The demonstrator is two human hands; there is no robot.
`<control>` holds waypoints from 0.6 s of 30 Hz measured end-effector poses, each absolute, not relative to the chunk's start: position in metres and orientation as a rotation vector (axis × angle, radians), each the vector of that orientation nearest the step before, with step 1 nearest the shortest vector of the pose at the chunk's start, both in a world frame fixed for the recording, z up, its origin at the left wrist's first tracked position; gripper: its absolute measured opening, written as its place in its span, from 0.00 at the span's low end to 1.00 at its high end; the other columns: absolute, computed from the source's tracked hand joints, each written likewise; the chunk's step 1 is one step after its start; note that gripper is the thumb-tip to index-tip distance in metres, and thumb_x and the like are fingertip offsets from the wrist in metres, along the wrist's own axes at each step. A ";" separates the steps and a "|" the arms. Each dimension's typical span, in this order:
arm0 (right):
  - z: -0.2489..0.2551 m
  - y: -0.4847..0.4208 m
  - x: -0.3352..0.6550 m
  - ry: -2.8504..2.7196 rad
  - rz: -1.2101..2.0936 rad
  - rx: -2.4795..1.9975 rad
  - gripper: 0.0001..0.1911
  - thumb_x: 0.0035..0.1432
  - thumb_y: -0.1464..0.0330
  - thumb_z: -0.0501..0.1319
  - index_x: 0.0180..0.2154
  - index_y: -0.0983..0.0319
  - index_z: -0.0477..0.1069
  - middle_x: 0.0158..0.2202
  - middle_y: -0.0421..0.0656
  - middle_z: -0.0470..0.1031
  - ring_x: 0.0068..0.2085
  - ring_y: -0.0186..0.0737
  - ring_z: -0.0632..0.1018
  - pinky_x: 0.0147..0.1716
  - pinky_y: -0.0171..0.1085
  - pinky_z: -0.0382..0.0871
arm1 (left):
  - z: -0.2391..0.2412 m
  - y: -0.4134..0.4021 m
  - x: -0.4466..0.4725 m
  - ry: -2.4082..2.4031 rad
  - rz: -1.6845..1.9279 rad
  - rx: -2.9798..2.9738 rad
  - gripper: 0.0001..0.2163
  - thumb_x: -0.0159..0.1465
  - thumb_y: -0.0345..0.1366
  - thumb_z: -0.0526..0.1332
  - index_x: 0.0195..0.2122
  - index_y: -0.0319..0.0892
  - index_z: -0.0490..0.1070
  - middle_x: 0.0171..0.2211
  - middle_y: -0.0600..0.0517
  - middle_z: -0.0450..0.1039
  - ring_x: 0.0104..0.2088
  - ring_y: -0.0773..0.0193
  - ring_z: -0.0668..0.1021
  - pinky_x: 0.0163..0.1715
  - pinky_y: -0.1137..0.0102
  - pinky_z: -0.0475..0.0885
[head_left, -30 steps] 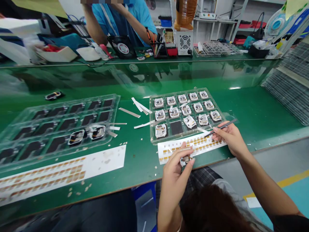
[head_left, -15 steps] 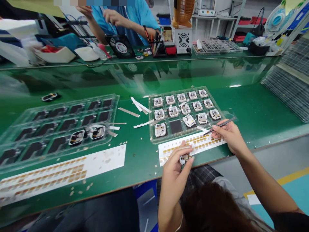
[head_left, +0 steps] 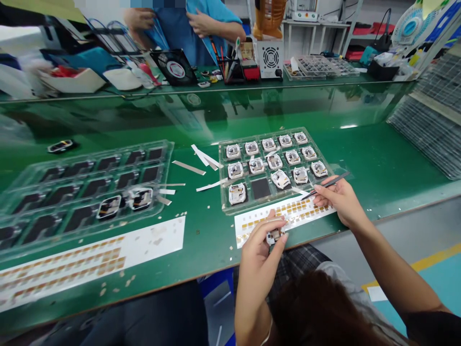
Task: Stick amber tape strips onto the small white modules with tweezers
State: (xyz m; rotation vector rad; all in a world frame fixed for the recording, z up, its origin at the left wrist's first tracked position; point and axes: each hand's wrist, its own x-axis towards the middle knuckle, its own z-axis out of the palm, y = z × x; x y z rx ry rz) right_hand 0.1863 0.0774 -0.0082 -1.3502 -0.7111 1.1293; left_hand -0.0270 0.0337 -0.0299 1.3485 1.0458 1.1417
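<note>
Between the thumb and fingers of my left hand [head_left: 260, 247] is a small white-framed watch case [head_left: 273, 236], its inner parts facing up and its edges partly covered by the fingers. My right hand [head_left: 334, 198] pinches dark tweezers [head_left: 337, 179], whose tips point left over a white sticker sheet [head_left: 239, 229] with rows of small gold-brown pieces. Whether the tips grip anything is too small to tell. Just behind the sheet lies a clear plastic tray [head_left: 226, 207] with several similar white watch cases [head_left: 236, 193]; one front-row pocket [head_left: 260, 189] shows only dark lining.
On the left, another clear tray [head_left: 169, 158] holds two dark-rimmed cases [head_left: 141, 198]. A second sticker sheet [head_left: 176, 233] lies before it, with loose scraps around. Paper strips [head_left: 189, 167] lie between the trays. A person in blue [head_left: 173, 29] is behind the raised shelf. Stacked trays [head_left: 425, 115] stand right.
The view has shifted slightly. The person in blue has moved their hands apart. The tweezers' tips have moved slightly over the sheet; my left hand keeps the watch case in nearly the same place.
</note>
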 end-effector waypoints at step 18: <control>-0.007 0.078 0.187 -0.722 1.213 -1.354 0.32 0.30 0.56 0.77 0.32 0.60 0.63 0.18 0.38 0.75 0.19 0.36 0.78 0.19 0.30 0.76 | -0.028 0.065 0.002 0.960 1.191 1.705 0.10 0.63 0.41 0.59 0.45 0.57 0.75 0.45 0.47 0.70 0.54 0.41 0.71 0.47 0.48 0.74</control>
